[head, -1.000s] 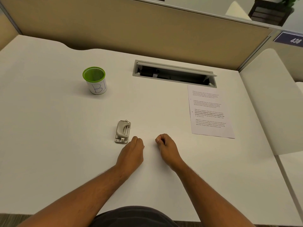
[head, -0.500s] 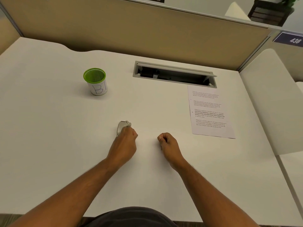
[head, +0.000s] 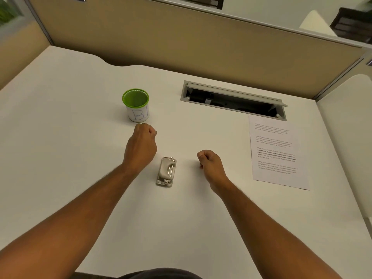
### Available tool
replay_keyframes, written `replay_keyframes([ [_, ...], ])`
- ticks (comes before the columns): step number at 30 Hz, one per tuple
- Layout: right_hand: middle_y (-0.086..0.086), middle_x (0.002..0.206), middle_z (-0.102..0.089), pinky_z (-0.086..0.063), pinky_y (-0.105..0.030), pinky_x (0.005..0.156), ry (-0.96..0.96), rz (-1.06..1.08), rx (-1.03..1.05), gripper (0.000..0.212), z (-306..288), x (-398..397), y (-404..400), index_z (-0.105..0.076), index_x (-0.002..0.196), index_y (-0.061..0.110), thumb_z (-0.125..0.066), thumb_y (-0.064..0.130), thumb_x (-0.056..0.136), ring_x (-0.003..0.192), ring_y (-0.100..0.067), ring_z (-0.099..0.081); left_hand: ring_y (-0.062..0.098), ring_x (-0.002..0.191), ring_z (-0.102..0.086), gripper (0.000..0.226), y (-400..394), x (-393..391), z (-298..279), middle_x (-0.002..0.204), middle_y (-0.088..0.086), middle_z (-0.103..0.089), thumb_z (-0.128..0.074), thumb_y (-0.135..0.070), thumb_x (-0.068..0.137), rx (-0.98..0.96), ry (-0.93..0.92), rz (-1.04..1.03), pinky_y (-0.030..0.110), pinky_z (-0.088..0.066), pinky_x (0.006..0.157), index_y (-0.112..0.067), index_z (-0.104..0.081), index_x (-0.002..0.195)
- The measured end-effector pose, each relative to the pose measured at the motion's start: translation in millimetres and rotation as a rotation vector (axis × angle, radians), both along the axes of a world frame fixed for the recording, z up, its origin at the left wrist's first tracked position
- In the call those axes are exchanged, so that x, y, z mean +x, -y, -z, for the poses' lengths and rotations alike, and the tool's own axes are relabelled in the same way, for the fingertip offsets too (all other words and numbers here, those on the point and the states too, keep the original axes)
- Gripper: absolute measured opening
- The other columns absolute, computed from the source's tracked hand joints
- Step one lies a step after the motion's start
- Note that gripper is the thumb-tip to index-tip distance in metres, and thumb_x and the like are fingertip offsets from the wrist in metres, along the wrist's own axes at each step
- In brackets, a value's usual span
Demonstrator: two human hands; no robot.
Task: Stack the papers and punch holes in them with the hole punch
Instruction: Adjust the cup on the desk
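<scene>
A small grey hole punch (head: 166,171) lies flat on the white desk (head: 60,158) between my two hands. My left hand (head: 141,146) is a loose fist just left of and beyond the punch, apart from it, near the green cup. My right hand (head: 210,164) rests as a fist on the desk to the right of the punch, holding nothing. A printed sheet of paper (head: 276,153) lies flat at the right side of the desk; I cannot tell whether more sheets lie under it.
A green-rimmed white cup (head: 136,105) marked "B1" stands just beyond my left hand. An open grey cable tray (head: 233,99) is set into the desk at the back. A tan partition wall (head: 181,43) bounds the far edge; a second desk (head: 350,137) adjoins on the right.
My left hand has left the hole punch and moved forward and left toward the cup. The punch stays on the desk. My right hand has hardly moved.
</scene>
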State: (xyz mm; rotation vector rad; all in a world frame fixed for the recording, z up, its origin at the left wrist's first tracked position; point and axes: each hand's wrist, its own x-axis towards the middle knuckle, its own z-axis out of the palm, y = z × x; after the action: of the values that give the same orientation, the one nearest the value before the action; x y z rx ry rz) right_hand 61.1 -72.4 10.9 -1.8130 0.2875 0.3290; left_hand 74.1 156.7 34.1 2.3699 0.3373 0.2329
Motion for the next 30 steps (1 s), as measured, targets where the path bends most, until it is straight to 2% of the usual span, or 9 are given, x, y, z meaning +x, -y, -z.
replay_keyframes([
  [3, 0.004, 0.081, -0.055, -0.042, -0.023, 0.061, 0.026, -0.035, 0.015, 0.017, -5.3, 21.6, -22.8, -0.057, 0.084, 0.016, -0.051, 0.018, 0.1, 0.07, -0.014, -0.047, 0.029, 0.082, -0.057, 0.013, -21.3, 20.4, -1.7, 0.097, 0.009, -0.052, -0.048, -0.002, 0.094, 0.063, 0.066, -0.023, 0.035, -0.041, 0.066, -0.012, -0.049, 0.086],
  [9, 0.004, 0.087, -0.059, -0.044, -0.024, 0.07, 0.101, -0.085, -0.009, 0.018, -19.5, 76.6, -80.7, -0.059, 0.087, 0.015, -0.049, 0.014, 0.101, 0.075, -0.011, -0.052, 0.033, 0.093, -0.054, 0.015, -59.0, 65.4, -12.1, 0.102, 0.012, -0.051, -0.056, -0.002, 0.09, 0.16, 0.133, -0.078, 0.039, -0.046, 0.074, -0.015, -0.055, 0.084],
  [13, 0.004, 0.085, -0.058, -0.043, -0.021, 0.064, 0.164, -0.118, -0.025, 0.019, -32.1, 111.0, -130.9, -0.056, 0.084, 0.014, -0.047, 0.011, 0.1, 0.073, -0.009, -0.052, 0.034, 0.097, -0.055, 0.016, -71.5, 93.2, -20.7, 0.105, 0.016, -0.056, -0.068, -0.004, 0.084, 0.232, 0.109, -0.113, 0.042, -0.049, 0.076, -0.017, -0.06, 0.082],
  [15, -0.003, 0.074, -0.05, -0.038, -0.026, 0.058, 0.218, -0.155, -0.039, 0.025, -39.9, 125.8, -155.8, -0.051, 0.074, 0.012, -0.045, 0.004, 0.096, 0.063, -0.015, -0.043, 0.033, 0.098, -0.055, 0.009, -76.3, 105.1, -20.0, 0.106, 0.016, -0.057, -0.072, -0.006, 0.083, 0.263, 0.083, -0.121, 0.038, -0.048, 0.074, -0.011, -0.065, 0.086],
  [17, -0.008, 0.069, -0.043, -0.034, -0.029, 0.058, 0.272, -0.179, -0.055, 0.032, -45.3, 140.1, -177.3, -0.047, 0.064, 0.011, -0.046, -0.002, 0.092, 0.063, -0.018, -0.038, 0.032, 0.099, -0.054, 0.008, -81.1, 114.5, -16.6, 0.107, 0.016, -0.057, -0.072, -0.009, 0.083, 0.286, 0.06, -0.111, 0.037, -0.046, 0.075, -0.01, -0.066, 0.089],
  [21, -0.012, 0.075, -0.052, -0.043, -0.034, 0.06, 0.296, -0.16, -0.144, 0.035, -43.7, 165.7, -205.5, -0.057, 0.06, 0.005, -0.051, -0.002, 0.093, 0.068, -0.018, -0.049, 0.029, 0.103, -0.053, 0.014, -89.5, 127.6, -11.1, 0.113, 0.015, -0.058, -0.072, -0.016, 0.085, 0.285, 0.04, -0.101, 0.036, -0.048, 0.08, -0.01, -0.065, 0.096],
  [25, -0.009, 0.064, -0.041, -0.033, -0.025, 0.05, 0.301, -0.16, -0.184, 0.038, -38.4, 180.9, -217.1, -0.048, 0.055, 0.005, -0.051, -0.002, 0.092, 0.057, -0.015, -0.04, 0.029, 0.107, -0.053, 0.017, -95.6, 136.6, -7.7, 0.118, 0.014, -0.057, -0.068, -0.02, 0.088, 0.297, 0.01, -0.089, 0.036, -0.047, 0.084, -0.009, -0.063, 0.101],
  [28, -0.007, 0.063, -0.039, -0.033, -0.027, 0.053, 0.296, -0.192, -0.178, 0.041, -34.2, 186.6, -218.7, -0.047, 0.052, 0.005, -0.052, -0.003, 0.091, 0.058, -0.015, -0.039, 0.028, 0.117, -0.049, 0.011, -101.3, 139.9, -4.7, 0.129, 0.012, -0.054, -0.067, -0.017, 0.087, 0.289, -0.016, -0.051, 0.037, -0.045, 0.091, -0.013, -0.065, 0.097],
  [30, -0.003, 0.063, -0.039, -0.034, -0.029, 0.056, 0.287, -0.207, -0.171, 0.039, -32.2, 188.4, -218.1, -0.05, 0.053, -0.002, -0.051, -0.003, 0.092, 0.06, -0.015, -0.039, 0.028, 0.122, -0.046, 0.007, -104.0, 140.6, -3.6, 0.135, 0.011, -0.052, -0.066, -0.016, 0.087, 0.289, -0.031, -0.033, 0.037, -0.044, 0.095, -0.015, -0.066, 0.095],
])
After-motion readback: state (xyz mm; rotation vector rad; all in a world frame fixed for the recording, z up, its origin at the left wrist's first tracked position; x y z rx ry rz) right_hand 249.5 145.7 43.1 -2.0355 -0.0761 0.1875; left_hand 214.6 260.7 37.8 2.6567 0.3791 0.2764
